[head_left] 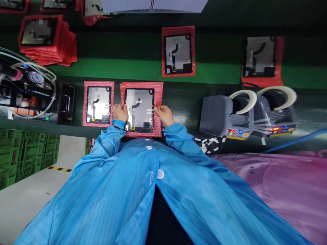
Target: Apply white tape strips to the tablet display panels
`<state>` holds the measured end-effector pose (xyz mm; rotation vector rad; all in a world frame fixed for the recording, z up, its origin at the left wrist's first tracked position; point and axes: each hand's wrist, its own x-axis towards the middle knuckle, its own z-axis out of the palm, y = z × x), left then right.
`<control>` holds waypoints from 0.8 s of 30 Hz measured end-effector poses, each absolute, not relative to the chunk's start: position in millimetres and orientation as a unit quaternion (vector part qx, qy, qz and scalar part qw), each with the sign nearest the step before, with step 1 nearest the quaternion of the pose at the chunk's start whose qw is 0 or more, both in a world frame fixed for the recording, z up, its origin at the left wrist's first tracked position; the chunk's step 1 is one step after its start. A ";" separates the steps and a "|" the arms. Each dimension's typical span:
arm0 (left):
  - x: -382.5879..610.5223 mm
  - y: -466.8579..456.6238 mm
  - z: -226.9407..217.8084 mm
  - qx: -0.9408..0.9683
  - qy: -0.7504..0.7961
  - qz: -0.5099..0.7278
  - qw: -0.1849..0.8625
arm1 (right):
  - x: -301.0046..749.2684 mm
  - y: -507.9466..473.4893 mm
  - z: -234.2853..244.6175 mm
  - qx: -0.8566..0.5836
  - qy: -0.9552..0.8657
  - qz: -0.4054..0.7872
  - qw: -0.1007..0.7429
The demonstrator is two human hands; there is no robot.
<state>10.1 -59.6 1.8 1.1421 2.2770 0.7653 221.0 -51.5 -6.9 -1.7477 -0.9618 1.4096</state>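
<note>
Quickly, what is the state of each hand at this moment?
Left hand: curled beside the display panel between both hands; grip cannot be told.
Right hand: partly closed at that panel's right edge; grip cannot be told.

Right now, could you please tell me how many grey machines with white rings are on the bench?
2: one grey machine to the right of the right hand; a second grey machine beside it, further right.

Room is left along the bench point(187, 102) between the right hand point(165, 115) and the nearer grey machine point(214, 114). Leftward, passage from the left hand point(120, 112) is obstructed by another screen point(103, 105), then by a black box point(62, 105) with a handle.
</note>
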 end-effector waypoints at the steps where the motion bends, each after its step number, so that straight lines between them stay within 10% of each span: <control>1: 12.6 -60.1 3.0 0.413 0.832 0.281 0.241 | 220.3 -51.8 -5.4 -0.660 -0.370 0.549 0.355; 12: 3.5 -76.9 13.4 0.425 0.780 0.342 0.307 | 210.9 -59.7 23.9 -0.559 -0.345 0.653 0.377; 24: -178.3 -65.4 29.1 0.323 0.852 0.308 0.272 | 26.2 -8.6 -8.7 -0.549 -0.564 0.582 0.206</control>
